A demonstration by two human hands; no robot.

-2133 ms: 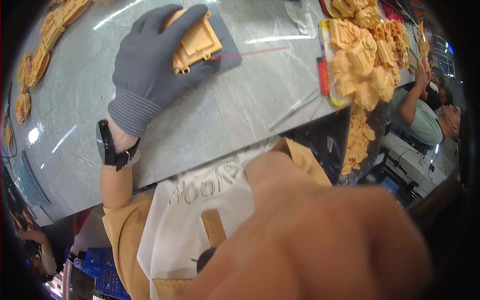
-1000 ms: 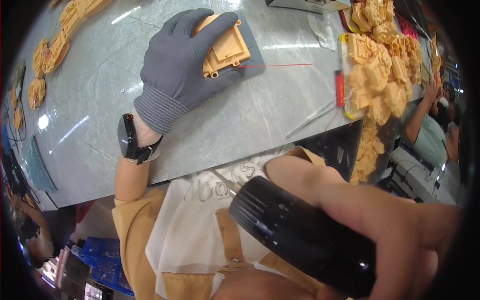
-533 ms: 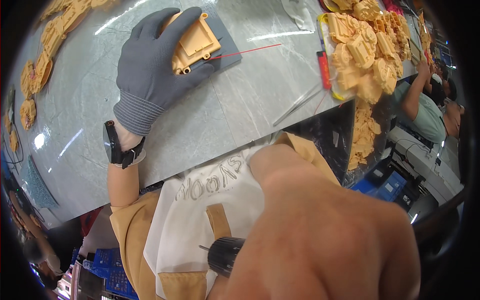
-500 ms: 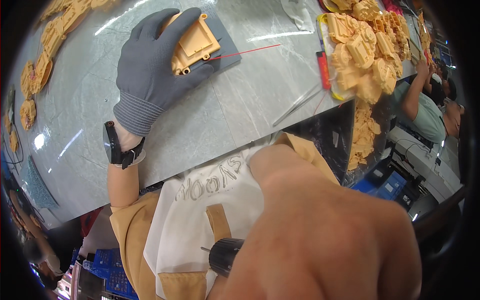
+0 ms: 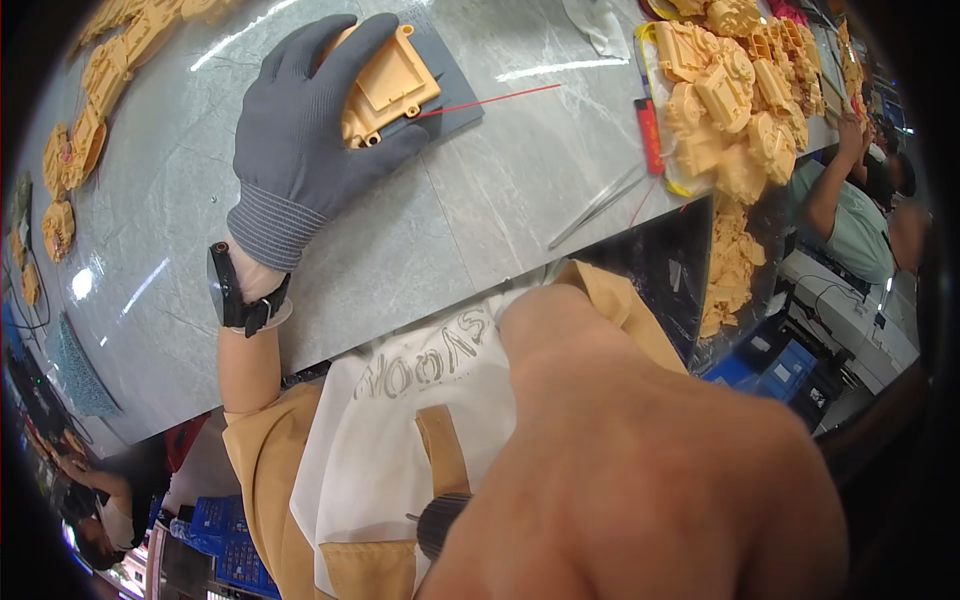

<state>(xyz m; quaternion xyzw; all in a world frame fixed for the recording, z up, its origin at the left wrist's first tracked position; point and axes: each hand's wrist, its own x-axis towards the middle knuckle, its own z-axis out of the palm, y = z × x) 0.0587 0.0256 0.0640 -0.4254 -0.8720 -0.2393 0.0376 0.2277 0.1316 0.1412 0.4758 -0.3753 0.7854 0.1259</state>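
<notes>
In a grey knit glove, my left hand (image 5: 300,120) grips a pale orange plastic housing (image 5: 395,85) with a recessed rectangular face and small round corner holes. The housing rests on a dark grey pad (image 5: 458,90) on the table. A thin red wire (image 5: 500,98) sticks out to the right from beside the housing. My bare right hand (image 5: 660,480) looms large near the lower edge, closed around a black ribbed cylindrical tool (image 5: 441,522). A thin metal bit pokes out of the tool's left end, over my apron. The fingers of this hand are mostly hidden behind its back.
Piled orange plastic parts (image 5: 725,90) lie at the right. Tweezers (image 5: 597,212) and a red-handled tool (image 5: 648,135) are beside them. More orange parts (image 5: 88,135) line the left side. The grey table's (image 5: 400,250) near edge runs in front of me. Another person (image 5: 850,220) sits far right.
My right hand and the black tool have shifted slightly downward, away from the table edge. The left hand keeps its grip on the housing in the same place.
</notes>
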